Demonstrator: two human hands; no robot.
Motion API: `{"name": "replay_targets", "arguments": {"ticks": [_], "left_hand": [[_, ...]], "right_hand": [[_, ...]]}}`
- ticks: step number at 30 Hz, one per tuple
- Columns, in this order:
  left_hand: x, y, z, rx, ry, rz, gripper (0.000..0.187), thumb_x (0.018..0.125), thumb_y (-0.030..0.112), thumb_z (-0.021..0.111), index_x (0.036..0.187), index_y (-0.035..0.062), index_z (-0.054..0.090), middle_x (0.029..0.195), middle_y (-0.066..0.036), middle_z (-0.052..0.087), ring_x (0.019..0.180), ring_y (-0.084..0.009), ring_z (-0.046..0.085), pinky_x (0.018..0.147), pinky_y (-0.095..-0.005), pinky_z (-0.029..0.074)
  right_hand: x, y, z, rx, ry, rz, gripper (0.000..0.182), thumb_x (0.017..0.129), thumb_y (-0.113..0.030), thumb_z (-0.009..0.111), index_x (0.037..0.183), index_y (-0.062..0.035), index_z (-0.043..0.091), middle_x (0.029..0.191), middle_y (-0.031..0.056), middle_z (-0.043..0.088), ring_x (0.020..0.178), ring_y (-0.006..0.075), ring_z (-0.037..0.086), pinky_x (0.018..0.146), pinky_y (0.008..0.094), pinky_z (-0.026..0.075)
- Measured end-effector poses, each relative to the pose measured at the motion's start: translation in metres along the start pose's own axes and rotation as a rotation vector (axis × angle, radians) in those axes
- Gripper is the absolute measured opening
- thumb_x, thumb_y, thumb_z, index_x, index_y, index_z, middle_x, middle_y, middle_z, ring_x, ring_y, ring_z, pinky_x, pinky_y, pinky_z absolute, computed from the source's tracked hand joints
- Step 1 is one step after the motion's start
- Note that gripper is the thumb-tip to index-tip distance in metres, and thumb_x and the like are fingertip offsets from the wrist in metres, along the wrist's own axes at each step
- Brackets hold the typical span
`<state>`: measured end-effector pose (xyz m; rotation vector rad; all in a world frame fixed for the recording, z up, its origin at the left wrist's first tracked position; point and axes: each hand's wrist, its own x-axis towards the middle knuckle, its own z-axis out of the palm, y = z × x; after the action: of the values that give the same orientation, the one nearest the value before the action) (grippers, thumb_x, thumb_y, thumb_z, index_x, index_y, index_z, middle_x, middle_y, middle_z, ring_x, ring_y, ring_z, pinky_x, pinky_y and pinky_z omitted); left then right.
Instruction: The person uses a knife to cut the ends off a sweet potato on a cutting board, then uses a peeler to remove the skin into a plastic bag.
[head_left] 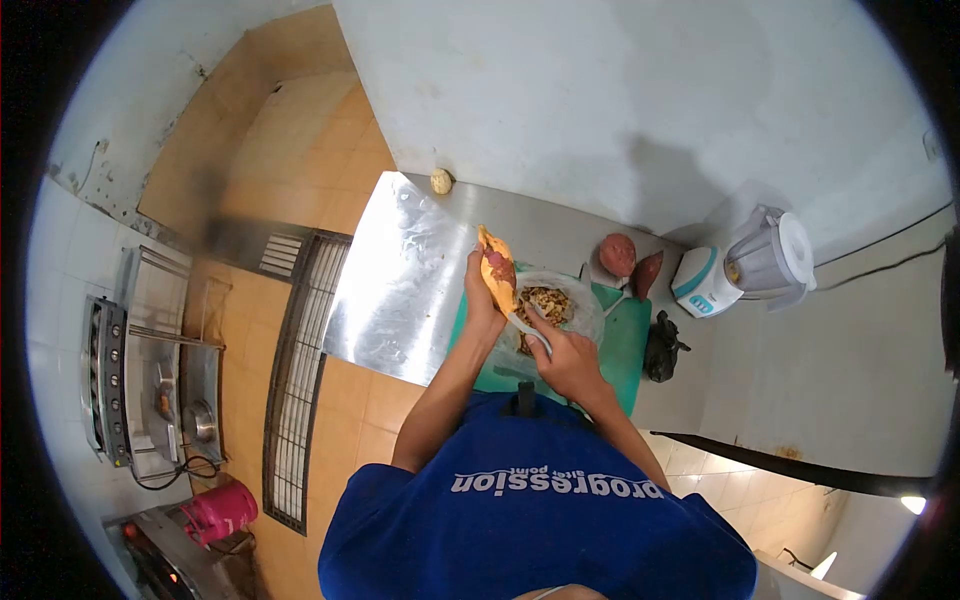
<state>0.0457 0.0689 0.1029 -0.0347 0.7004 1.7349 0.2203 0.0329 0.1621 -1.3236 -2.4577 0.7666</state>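
Observation:
A partly peeled sweet potato (497, 272), orange with patches of reddish skin, is held in my left hand (483, 305), whose fingers wrap round its side. My right hand (570, 362) is closed on a knife (527, 328) with a pale blade at the lower end of the sweet potato. Its index finger stretches along the tool, and the handle is mostly hidden in the palm. Beneath both hands, a bowl lined with clear plastic (590, 310) holds peelings (550, 300). It stands on a green cutting board (625, 345).
Two unpeeled sweet potatoes, one round (617, 255) and one narrower (648, 272), lie behind the board. A white-handled utensil (617, 302) rests by the bowl. To the right are a blender (765, 260) and a black plastic bag (662, 348). A pale round item (441, 181) sits by the wall.

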Motion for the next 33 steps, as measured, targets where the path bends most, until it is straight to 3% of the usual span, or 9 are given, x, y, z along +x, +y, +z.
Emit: {"name": "replay_targets", "arguments": {"ticks": [2, 3, 5, 13, 15, 18, 33], "left_hand": [[0.017, -0.001, -0.034, -0.057, -0.230, -0.049, 0.031, 0.101, 0.042, 0.054, 0.104, 0.0118, 0.059, 0.085, -0.001, 0.059, 0.074, -0.0145, 0.060, 0.066, -0.0300, 0.050], [0.010, -0.002, -0.026, -0.058, -0.224, -0.050, 0.031, 0.101, 0.042, 0.054, 0.104, 0.0118, 0.059, 0.085, -0.001, 0.059, 0.074, -0.0145, 0.060, 0.066, -0.0300, 0.050], [-0.012, -0.008, 0.010, 0.136, 0.060, -0.019, 0.032, 0.099, 0.045, 0.055, 0.101, 0.0134, 0.058, 0.085, -0.001, 0.058, 0.077, -0.0157, 0.059, 0.072, -0.0328, 0.051], [-0.018, -0.019, 0.003, 0.106, 0.049, -0.087, 0.034, 0.099, 0.047, 0.054, 0.099, 0.0139, 0.058, 0.086, -0.002, 0.061, 0.079, -0.0171, 0.061, 0.073, -0.0342, 0.052], [-0.013, -0.022, 0.000, 0.035, 0.054, -0.093, 0.032, 0.099, 0.046, 0.053, 0.100, 0.0139, 0.058, 0.088, -0.002, 0.062, 0.080, -0.0175, 0.062, 0.073, -0.0345, 0.053], [-0.011, -0.017, 0.007, -0.046, 0.042, -0.092, 0.032, 0.099, 0.045, 0.053, 0.101, 0.0137, 0.059, 0.088, -0.003, 0.062, 0.082, -0.0186, 0.062, 0.074, -0.0357, 0.053], [0.001, -0.021, -0.013, -0.061, 0.048, -0.157, 0.035, 0.097, 0.048, 0.053, 0.103, 0.0136, 0.060, 0.091, -0.005, 0.064, 0.083, -0.0217, 0.063, 0.074, -0.0390, 0.054]], "right_hand": [[-0.001, -0.003, -0.005, 0.060, 0.015, 0.010, 0.050, 0.096, -0.031, 0.056, 0.145, -0.0222, 0.054, 0.078, 0.0258, 0.065, 0.076, 0.0451, 0.065, 0.073, 0.0518, 0.050], [0.004, -0.007, -0.009, 0.062, 0.009, 0.012, 0.050, 0.096, -0.031, 0.056, 0.145, -0.0222, 0.054, 0.078, 0.0258, 0.065, 0.076, 0.0451, 0.065, 0.073, 0.0518, 0.050], [0.022, -0.014, -0.023, 0.064, 0.108, -0.017, 0.049, 0.096, -0.029, 0.055, 0.145, -0.0214, 0.054, 0.080, 0.0263, 0.066, 0.079, 0.0447, 0.065, 0.073, 0.0519, 0.050], [0.019, -0.015, -0.012, -0.011, 0.088, 0.009, 0.052, 0.096, -0.028, 0.056, 0.147, -0.0197, 0.051, 0.091, 0.0269, 0.069, 0.081, 0.0466, 0.066, 0.078, 0.0518, 0.052], [0.018, -0.012, -0.008, -0.012, 0.077, 0.042, 0.054, 0.096, -0.033, 0.054, 0.149, -0.0219, 0.049, 0.093, 0.0236, 0.071, 0.085, 0.0441, 0.068, 0.078, 0.0534, 0.053], [0.010, -0.014, -0.007, 0.080, 0.078, 0.028, 0.051, 0.095, -0.028, 0.056, 0.145, -0.0151, 0.053, 0.088, 0.0274, 0.068, 0.080, 0.0465, 0.066, 0.075, 0.0521, 0.052], [0.005, -0.019, -0.011, 0.132, -0.009, 0.120, 0.052, 0.098, -0.033, 0.052, 0.147, -0.0179, 0.051, 0.092, 0.0288, 0.069, 0.086, 0.0468, 0.066, 0.081, 0.0536, 0.051]]}}
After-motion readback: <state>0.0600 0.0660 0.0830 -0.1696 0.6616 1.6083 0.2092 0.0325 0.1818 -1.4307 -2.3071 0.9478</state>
